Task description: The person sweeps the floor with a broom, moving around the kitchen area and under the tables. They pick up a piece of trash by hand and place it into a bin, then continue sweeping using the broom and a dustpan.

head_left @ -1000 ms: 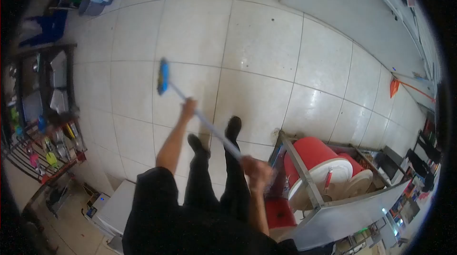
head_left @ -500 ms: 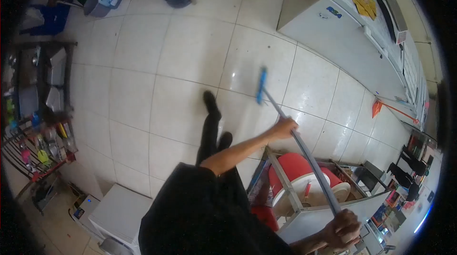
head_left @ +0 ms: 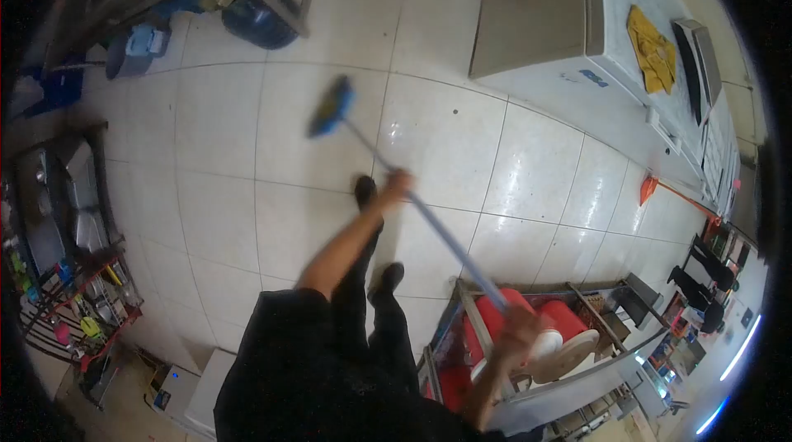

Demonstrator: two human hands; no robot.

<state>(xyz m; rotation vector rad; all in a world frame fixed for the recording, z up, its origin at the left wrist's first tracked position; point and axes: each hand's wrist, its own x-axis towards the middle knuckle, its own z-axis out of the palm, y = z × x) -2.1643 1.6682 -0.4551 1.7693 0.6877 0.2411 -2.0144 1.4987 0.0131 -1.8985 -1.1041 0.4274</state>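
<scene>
A broom slants across the middle of the view, its blue head [head_left: 332,108] blurred over the tiled floor beyond my feet. My left hand [head_left: 399,185] is wrapped around the lower part of the grey broom handle [head_left: 455,248]. Near the handle's top end, my right hand [head_left: 521,333] closes around it, smeared by motion. The handle passes above a metal-framed rack [head_left: 474,310] holding red and white containers. Below my left hand are my dark shoes [head_left: 388,278] on the tiles.
A white chest freezer [head_left: 561,87] with a yellow cloth [head_left: 652,50] on it stands at upper right. A large blue water bottle [head_left: 260,17] sits under a metal table at upper left. An orange-handled dustpan [head_left: 649,189] is by the freezer. Crowded shelves [head_left: 74,310] line the left.
The broom head has swung left across the floor. Both hands have moved left with the handle, and the camera view has shifted slightly.
</scene>
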